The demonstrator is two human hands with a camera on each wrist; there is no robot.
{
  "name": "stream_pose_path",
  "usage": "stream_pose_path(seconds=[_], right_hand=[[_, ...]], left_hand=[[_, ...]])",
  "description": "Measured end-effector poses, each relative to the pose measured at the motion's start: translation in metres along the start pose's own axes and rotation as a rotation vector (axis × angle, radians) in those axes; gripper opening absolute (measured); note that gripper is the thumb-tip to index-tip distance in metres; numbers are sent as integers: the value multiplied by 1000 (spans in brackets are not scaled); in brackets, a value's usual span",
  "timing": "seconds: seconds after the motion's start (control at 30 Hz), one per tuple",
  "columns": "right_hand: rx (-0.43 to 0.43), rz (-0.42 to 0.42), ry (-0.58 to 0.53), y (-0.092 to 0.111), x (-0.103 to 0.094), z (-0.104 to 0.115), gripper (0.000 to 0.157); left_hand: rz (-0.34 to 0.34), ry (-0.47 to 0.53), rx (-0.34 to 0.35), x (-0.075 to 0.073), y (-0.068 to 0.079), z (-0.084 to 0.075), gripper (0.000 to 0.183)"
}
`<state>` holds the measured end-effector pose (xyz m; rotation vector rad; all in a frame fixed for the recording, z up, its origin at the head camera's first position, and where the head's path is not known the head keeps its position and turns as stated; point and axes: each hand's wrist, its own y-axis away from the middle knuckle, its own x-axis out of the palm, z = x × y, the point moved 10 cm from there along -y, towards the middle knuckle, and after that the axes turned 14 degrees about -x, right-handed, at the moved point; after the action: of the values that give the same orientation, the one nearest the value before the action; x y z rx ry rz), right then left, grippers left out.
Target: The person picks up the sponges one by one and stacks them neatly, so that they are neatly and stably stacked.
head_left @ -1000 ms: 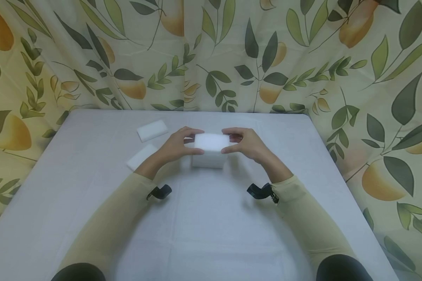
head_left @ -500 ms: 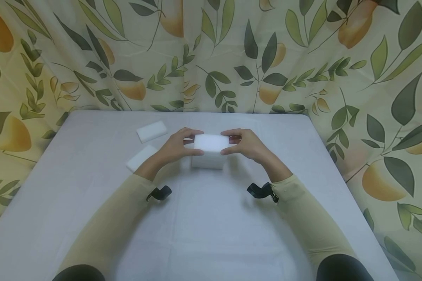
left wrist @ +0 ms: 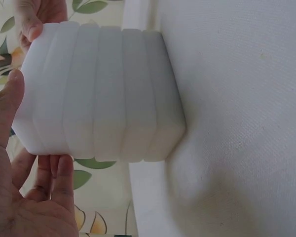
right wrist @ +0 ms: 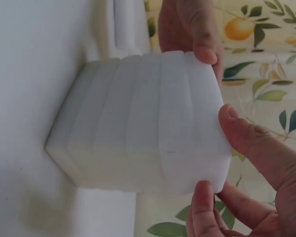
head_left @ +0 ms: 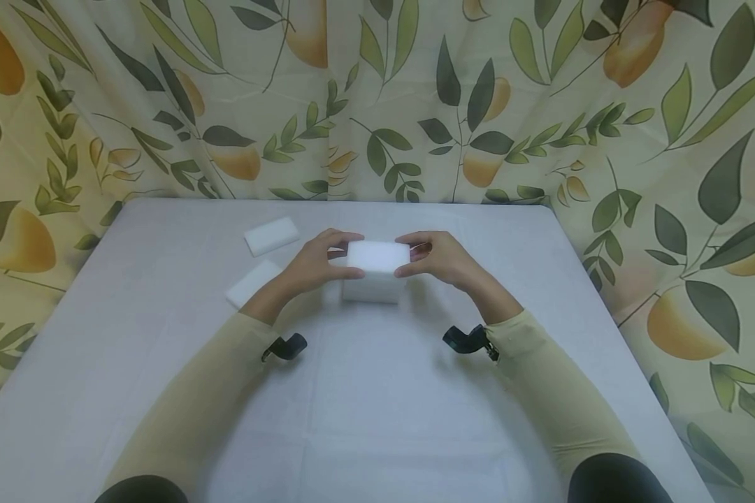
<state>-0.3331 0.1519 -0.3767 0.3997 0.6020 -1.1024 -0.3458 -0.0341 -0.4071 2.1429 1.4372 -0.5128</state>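
A stack of several white sponges [head_left: 371,292] stands on the white-covered table, its layers lying flat and slightly out of line. At the top sponge's [head_left: 378,257] left end, my left hand [head_left: 314,262] holds it with the thumb at the near corner and fingers behind. My right hand [head_left: 442,260] grips the opposite end the same way. The left wrist view shows the layered side of the stack [left wrist: 108,94], with left fingertips [left wrist: 64,170] along the upper layers. In the right wrist view, the right thumb [right wrist: 232,118] touches the top layer's edge.
Two more white sponges lie flat to the left: one farther back [head_left: 272,236], the other [head_left: 252,282] partly hidden behind my left forearm. A patterned curtain [head_left: 453,105] hangs along the table's back edge. Small black cameras [head_left: 287,345] sit at both wrists.
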Motion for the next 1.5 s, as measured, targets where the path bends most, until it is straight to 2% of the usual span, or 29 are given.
stream_pose_path(seconds=[0.2, 0.7, 0.87, 1.0, 1.13, 1.23, 1.5], right_hand=[[-20, 1, 20, -1, -1, 1, 66], [-8, 23, 46, -3, -1, 4, 66], [-6, 33, 52, -4, -1, 5, 66], [-2, 32, 54, -2, -1, 6, 66], [1, 26, 53, -1, -1, 7, 67], [1, 20, 47, -1, -1, 7, 66], [-13, -8, 28, 0, 0, 2, 66]], left_hand=[[1, 4, -1, 0, 1, 0, 73], [4, 15, 29, -3, 3, -2, 73], [-9, 33, 59, -10, 7, -2, 70], [-34, 41, 60, -20, 13, 4, 65], [-84, 41, 26, -39, 22, 18, 58], [-122, 38, -24, -57, 33, 36, 56], [-191, -87, -236, -101, 62, 102, 68]])
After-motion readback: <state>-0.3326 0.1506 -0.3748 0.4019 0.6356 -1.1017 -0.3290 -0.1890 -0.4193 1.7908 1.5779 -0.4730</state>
